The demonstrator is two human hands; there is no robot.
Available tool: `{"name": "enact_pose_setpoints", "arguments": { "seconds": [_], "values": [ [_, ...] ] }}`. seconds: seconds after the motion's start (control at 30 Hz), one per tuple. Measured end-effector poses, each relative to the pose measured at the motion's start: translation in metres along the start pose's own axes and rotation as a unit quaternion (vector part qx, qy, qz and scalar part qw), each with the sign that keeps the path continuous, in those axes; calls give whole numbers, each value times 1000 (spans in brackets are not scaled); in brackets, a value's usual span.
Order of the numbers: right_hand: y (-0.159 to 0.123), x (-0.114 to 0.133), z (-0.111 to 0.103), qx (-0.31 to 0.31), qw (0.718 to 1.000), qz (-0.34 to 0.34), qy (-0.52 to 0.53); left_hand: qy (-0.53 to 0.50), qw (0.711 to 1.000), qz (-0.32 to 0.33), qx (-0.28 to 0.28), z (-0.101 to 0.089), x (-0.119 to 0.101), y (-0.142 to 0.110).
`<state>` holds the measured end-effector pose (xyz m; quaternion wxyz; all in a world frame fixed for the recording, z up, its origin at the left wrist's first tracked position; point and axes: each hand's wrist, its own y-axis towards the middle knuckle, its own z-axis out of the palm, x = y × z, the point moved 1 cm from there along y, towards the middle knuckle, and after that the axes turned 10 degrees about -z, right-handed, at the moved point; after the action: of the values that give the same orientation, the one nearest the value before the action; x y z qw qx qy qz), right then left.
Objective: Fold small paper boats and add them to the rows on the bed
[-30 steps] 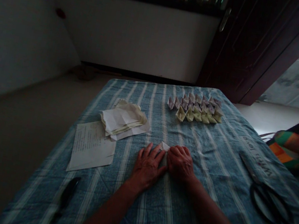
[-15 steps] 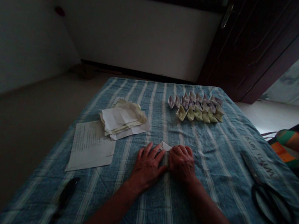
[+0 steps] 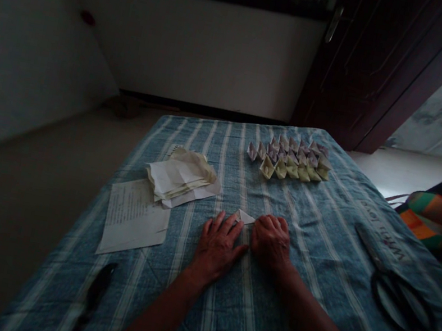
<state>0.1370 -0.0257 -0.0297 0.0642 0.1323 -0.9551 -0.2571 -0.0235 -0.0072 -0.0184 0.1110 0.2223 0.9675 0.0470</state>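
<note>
A small piece of folded white paper (image 3: 245,217) lies on the striped blue cloth between my hands, its pointed top showing. My left hand (image 3: 218,247) rests flat with fingers spread, the fingertips pressing on the paper's left part. Curled at the paper's right corner is my right hand (image 3: 271,242), its knuckles up and fingers closed; they seem to pinch that corner, though the fingertips are hidden. Farther back stand several folded paper boats (image 3: 291,158) in rows, pale yellow in front and whitish-purple behind.
Left of my hands lie a stack of creased paper sheets (image 3: 183,175) and a printed sheet (image 3: 135,218). A black object, perhaps a folding knife (image 3: 96,292), lies nearer me. Large black-handled scissors (image 3: 396,288) rest at the right. A dark door (image 3: 368,60) stands beyond the table (image 3: 218,133).
My right hand has shifted slightly to the right, showing a little more of the folded paper's right corner. My left hand stays nearly in place.
</note>
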Motion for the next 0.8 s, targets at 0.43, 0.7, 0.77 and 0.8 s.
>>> {"name": "enact_pose_setpoints", "arguments": {
  "seconds": [0.43, 0.7, 0.77, 0.8],
  "values": [
    [0, 1, -1, -11, 999, 31, -10, 0, 1000, -4, -2, -3, -1, 0],
    [2, 5, -6, -8, 992, -105, 64, 3, 1000, -3, 8, -5, -2, 0],
    [2, 5, -4, 13, 994, -95, 59, 3, 1000, 0, 9, -4, -2, 1],
    [3, 4, -3, 22, 994, -92, 55, 4, 1000, 1, 9, -4, -1, 1]
  ]
}}
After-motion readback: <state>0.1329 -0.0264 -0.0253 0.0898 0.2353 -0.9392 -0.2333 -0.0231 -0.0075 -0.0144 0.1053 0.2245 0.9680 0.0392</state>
